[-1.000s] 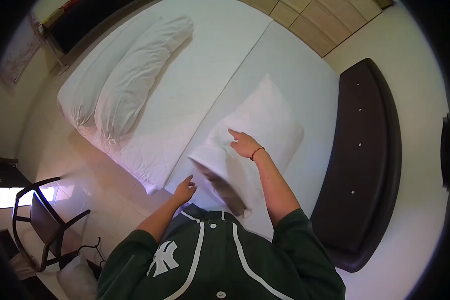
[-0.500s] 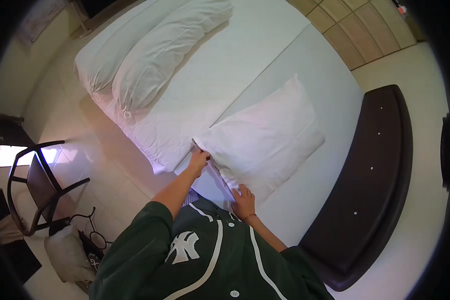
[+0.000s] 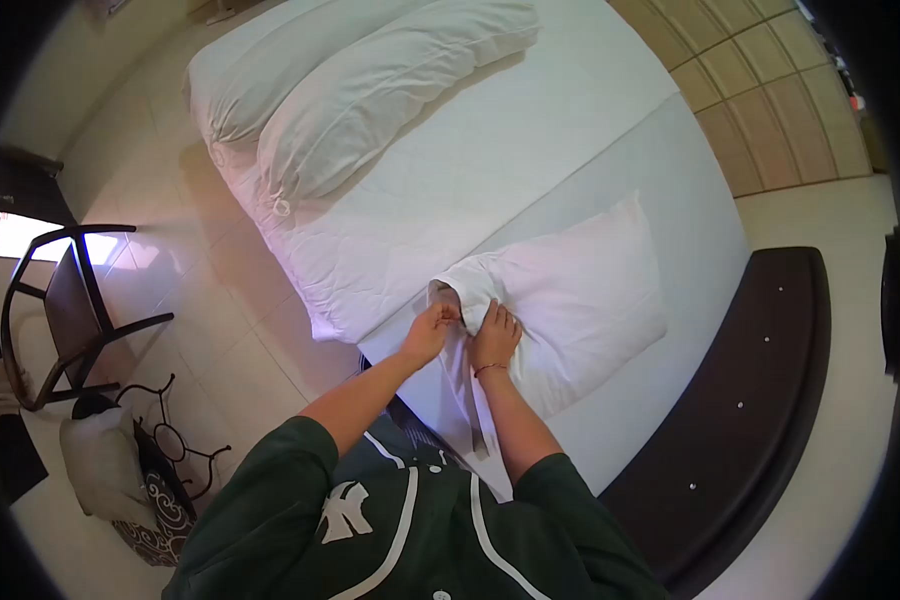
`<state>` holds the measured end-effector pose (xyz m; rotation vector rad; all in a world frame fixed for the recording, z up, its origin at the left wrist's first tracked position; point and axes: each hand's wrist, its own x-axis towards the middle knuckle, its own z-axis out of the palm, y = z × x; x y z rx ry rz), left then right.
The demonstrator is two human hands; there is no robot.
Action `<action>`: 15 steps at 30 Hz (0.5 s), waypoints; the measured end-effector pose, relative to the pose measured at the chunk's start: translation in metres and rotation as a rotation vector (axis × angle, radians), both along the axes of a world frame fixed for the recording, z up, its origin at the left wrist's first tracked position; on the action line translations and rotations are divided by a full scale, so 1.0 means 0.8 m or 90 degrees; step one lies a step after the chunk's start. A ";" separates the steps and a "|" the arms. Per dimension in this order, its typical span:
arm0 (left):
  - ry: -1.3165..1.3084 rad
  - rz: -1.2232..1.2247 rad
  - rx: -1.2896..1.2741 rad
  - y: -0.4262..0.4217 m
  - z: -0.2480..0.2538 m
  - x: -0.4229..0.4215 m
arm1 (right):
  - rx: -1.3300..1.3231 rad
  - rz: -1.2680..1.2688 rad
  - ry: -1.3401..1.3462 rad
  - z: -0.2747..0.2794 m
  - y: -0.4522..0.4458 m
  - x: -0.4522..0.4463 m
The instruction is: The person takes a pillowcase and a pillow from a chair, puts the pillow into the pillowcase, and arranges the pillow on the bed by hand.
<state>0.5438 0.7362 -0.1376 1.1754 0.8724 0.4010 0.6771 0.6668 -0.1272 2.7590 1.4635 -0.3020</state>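
Note:
A white pillow in its pillowcase (image 3: 590, 300) lies on the bed, its open end toward me and its near corner bunched. My left hand (image 3: 430, 334) is closed at the opening, fingertips pinching the edge of the pillowcase, where a greyish inner part shows. Pressed against the bunched fabric, my right hand (image 3: 495, 338) curls its fingers over the pillowcase just right of the left hand. A loose flap of the case hangs down between my forearms toward the bed's edge.
Two long white bolsters (image 3: 370, 110) lie across the far left of the bed (image 3: 530, 130). A dark padded headboard (image 3: 740, 400) curves along the right. At left on the tiled floor stand a dark chair (image 3: 75, 290) and a grey cushion (image 3: 105, 460).
My right hand has moved up from the pillow's lower edge to beside my left hand. The pillow's near corner is now bunched and lifted, and the view has shifted.

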 end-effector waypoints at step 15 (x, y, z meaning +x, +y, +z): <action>0.548 -0.699 0.684 0.010 -0.081 0.077 | 0.022 0.043 0.024 0.140 0.077 0.110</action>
